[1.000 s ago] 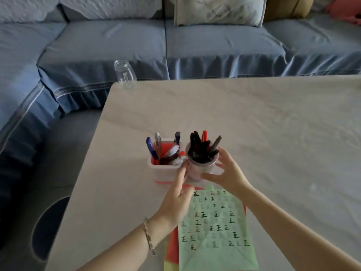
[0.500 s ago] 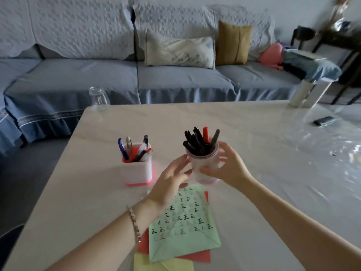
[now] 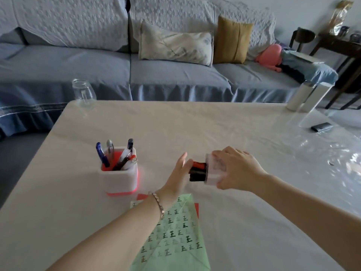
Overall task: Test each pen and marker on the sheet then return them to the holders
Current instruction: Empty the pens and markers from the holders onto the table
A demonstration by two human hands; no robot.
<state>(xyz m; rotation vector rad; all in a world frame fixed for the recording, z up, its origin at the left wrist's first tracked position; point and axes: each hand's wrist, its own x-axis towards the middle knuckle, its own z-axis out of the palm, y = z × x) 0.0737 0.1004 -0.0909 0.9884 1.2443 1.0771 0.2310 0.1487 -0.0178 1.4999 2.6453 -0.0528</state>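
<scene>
My right forearm runs bare from the lower right corner toward the middle of my view; my right hand [image 3: 237,170] is turned palm down, its fingers [image 3: 232,153] curled over the top and the thumb underneath the clear cup [image 3: 214,174], which it holds tipped on its side with the mouth toward my left. My left forearm rises from the bottom edge, a bracelet [image 3: 159,205] round the wrist; my left hand [image 3: 178,174] stands upright, fingers straight and together, palm facing the cup's mouth, right at the ends of the markers [image 3: 197,171] sticking out.
</scene>
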